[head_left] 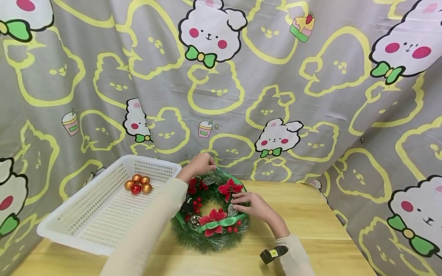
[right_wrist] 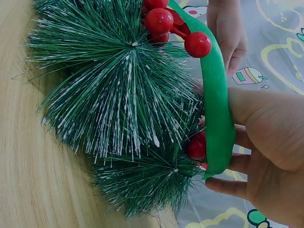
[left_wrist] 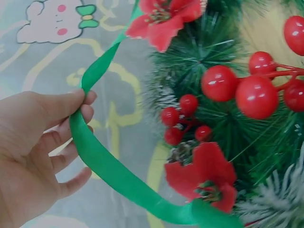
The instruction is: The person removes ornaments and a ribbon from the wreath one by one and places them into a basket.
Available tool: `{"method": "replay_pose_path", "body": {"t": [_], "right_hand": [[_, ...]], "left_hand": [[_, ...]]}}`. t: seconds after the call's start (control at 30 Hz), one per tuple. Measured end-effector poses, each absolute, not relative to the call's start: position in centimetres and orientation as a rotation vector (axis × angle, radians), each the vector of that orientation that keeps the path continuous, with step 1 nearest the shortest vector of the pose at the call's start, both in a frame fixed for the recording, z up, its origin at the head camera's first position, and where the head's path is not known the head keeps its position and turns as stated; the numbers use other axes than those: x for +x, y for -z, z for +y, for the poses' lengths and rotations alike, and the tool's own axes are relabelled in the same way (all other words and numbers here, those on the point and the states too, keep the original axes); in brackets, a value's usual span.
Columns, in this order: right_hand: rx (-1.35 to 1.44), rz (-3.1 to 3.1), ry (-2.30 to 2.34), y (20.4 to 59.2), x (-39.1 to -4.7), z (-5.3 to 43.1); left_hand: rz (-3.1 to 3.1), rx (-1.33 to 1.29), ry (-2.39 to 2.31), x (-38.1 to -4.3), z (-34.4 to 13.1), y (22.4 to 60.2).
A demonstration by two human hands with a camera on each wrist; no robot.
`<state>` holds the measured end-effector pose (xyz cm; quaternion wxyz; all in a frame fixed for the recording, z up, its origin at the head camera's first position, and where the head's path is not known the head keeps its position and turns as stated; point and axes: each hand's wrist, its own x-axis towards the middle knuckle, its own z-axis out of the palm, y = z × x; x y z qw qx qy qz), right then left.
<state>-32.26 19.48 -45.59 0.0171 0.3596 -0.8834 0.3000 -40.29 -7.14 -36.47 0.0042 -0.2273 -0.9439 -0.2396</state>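
A Christmas wreath (head_left: 210,241) of frosted green needles lies on the table, dressed with red flowers (head_left: 230,188), red berries (right_wrist: 158,21) and a pinecone. A loose green ribbon (left_wrist: 118,183) runs around it. At the far left side of the wreath, my left hand (head_left: 200,165) pinches the ribbon between thumb and fingertips, holding it away from the needles. My right hand (head_left: 255,206) is at the wreath's right side, its fingers spread and fairly straight. In the right wrist view these fingers reach behind the ribbon, their tips partly hidden.
A white slotted plastic basket (head_left: 81,245) stands left of the wreath, holding several gold baubles (head_left: 146,188) and one red bauble (head_left: 136,189). The wooden table (head_left: 293,214) ends against a patterned curtain (head_left: 221,99). A black strap device (head_left: 273,254) is on the right wrist.
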Motion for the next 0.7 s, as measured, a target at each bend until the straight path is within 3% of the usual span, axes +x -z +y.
{"method": "replay_pose_path", "body": {"t": [0.7], "right_hand": [[1.114, -2.742, -0.924, 45.7, -32.4, 19.6]], "left_hand": [[-2.841, -0.614, 0.978, -40.6, -11.0, 34.0]]}}
